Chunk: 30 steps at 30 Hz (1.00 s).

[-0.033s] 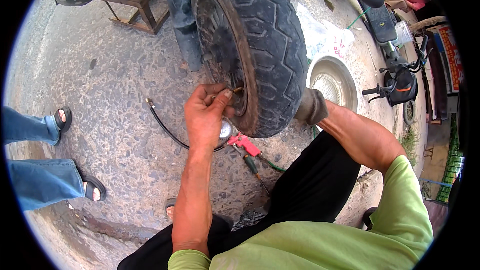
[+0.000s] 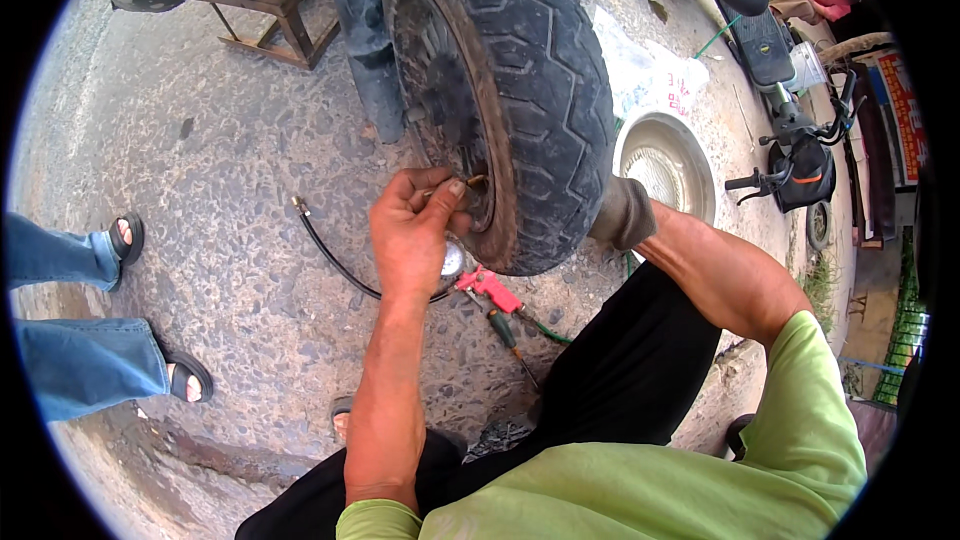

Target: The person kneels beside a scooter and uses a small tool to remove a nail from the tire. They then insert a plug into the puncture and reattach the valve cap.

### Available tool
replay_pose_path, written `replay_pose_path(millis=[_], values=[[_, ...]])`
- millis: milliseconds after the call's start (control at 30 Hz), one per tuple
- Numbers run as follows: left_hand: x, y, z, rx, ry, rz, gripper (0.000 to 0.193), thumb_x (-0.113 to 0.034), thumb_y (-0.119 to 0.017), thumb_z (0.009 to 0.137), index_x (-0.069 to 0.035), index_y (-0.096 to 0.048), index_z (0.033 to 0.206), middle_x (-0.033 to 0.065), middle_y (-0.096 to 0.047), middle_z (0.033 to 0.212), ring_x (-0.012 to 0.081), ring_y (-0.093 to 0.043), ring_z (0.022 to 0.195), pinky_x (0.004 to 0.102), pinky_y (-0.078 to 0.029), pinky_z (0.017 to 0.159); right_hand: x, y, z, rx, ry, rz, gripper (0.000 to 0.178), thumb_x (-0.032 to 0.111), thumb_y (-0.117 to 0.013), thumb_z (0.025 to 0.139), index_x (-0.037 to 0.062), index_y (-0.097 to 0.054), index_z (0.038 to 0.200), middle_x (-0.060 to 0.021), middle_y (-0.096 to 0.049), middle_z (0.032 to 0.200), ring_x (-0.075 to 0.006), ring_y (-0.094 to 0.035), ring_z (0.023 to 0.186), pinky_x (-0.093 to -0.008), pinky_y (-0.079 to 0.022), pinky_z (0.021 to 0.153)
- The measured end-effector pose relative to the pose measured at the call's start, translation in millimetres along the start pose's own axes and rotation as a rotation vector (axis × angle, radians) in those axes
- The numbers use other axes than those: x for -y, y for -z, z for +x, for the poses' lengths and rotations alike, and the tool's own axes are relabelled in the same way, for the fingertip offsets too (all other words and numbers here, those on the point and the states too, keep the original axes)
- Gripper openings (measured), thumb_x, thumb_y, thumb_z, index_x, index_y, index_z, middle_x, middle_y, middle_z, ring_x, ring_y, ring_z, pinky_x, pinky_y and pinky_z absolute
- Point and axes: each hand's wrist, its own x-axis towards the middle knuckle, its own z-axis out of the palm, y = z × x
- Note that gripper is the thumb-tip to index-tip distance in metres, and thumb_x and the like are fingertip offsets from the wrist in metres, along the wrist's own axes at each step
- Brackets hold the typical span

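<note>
The left hand [image 2: 408,222] pinches the brass valve [image 2: 478,181], low on the wheel's [image 2: 440,70] left face; straight-on pressure would suit. The gloved right hand's [image 2: 627,214] grip, right of the tyre [image 2: 550,110], I can't tell.

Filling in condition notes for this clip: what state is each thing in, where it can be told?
Left hand: fingertips closed on brass-coloured fitting at the wheel
Right hand: gloved, mostly hidden behind the tire; grip unclear
Tire: upright, mounted
Red-handled air gun: lying on ground, unheld
Black hose: curved, one end free
Screwdriver: lying down
Basin: open side up; contents unclear
Plastic bag: crumpled
</note>
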Motion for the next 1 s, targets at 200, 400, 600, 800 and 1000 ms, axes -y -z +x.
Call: replay_pose_path(millis=[200,400,600,800,1000], values=[[8,-4,-3,-0.04,-0.174,0.104,0.012,-0.003,-0.068,0.091,0.004,-0.064,0.099,0.0075,-0.07,0.079,0.0096,-0.064,0.064,0.0228,-0.049,0.055,-4,3,0,0.003,0.061,-0.236,0.037,0.011,-0.068,0.092,-0.0019,-0.059,0.126,-0.0121,-0.066,0.12,-0.016,-0.065,0.102,-0.0296,-0.057,0.087],[15,-11,-6,-0.116,-0.23,0.181,0.009,-0.006,-0.066,0.093,0.003,-0.064,0.093,0.0058,-0.067,0.068,0.0082,-0.06,0.057,0.0214,-0.044,0.049,-9,13,-6,-0.06,-0.05,0.026,0.036,0.01,-0.065,0.094,-0.0019,-0.058,0.127,-0.0125,-0.066,0.12,-0.0172,-0.066,0.101,-0.0304,-0.057,0.086],[13,-11,-3,-0.217,-0.238,0.346,0.021,-0.014,-0.072,0.089,0.003,-0.063,0.08,0.0082,-0.061,0.062,0.008,-0.05,0.058,0.0288,-0.042,0.052,-4,3,-8,-0.083,-0.042,0.069,0.036,0.01,-0.063,0.094,-0.0017,-0.058,0.128,-0.013,-0.065,0.122,-0.0181,-0.067,0.101,-0.0309,-0.057,0.087],[4,-9,0,-0.193,-0.136,0.392,0.023,-0.015,-0.072,0.089,0.003,-0.062,0.079,0.0084,-0.061,0.062,0.0084,-0.05,0.061,0.0298,-0.042,0.053,-4,2,-4,0.013,0.091,-0.165,0.036,0.011,-0.066,0.093,-0.0001,-0.06,0.126,-0.0108,-0.066,0.121,-0.0154,-0.065,0.102,-0.0299,-0.056,0.089],[-7,-14,3,-0.128,-0.016,0.218,0.015,-0.013,-0.068,0.091,0.002,-0.064,0.093,0.0043,-0.063,0.065,0.0084,-0.053,0.057,0.0269,-0.041,0.051,2,-9,-7,-0.025,0.066,-0.241,0.035,0.014,-0.067,0.093,0.0003,-0.061,0.125,-0.0093,-0.066,0.119,-0.0131,-0.063,0.103,-0.0287,-0.055,0.089]])
